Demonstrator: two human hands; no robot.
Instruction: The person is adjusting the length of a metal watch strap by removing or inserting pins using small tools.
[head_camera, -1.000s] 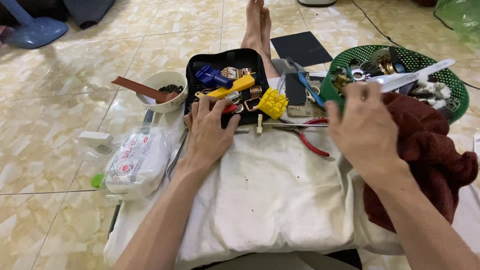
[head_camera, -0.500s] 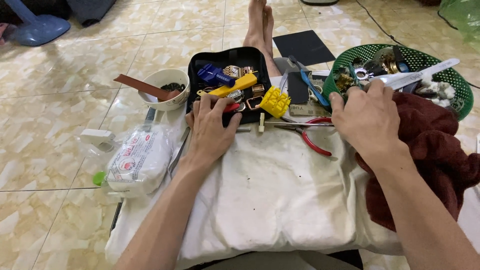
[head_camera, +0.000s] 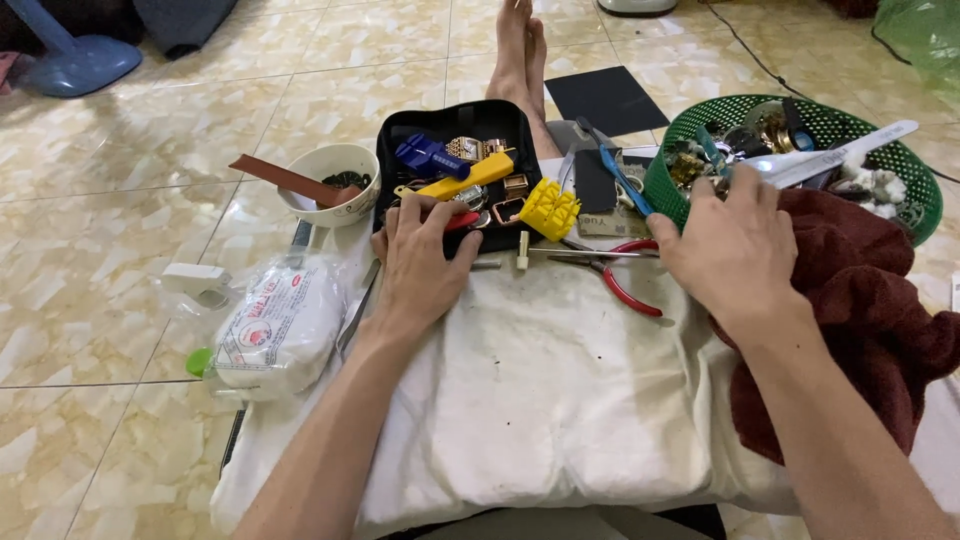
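Reading step as picking parts from black tray (head_camera: 400, 140). Left hand (head_camera: 420, 262) resting at tray's near edge, fingers spread, holding nothing. Right hand (head_camera: 735, 245) reaching right of tray toward green basket (head_camera: 905, 210), fingers loose, empty. Next move needing precise pinch on 1 small part.

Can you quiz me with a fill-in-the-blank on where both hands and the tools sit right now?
1. The left hand rests at the front edge of the ____ tray of small tools.
2. The right hand lies beside the ____ basket.
3. The pliers between the hands have ____ handles.
4. A dark red ____ lies under the right forearm.

Missing words: black; green; red; towel
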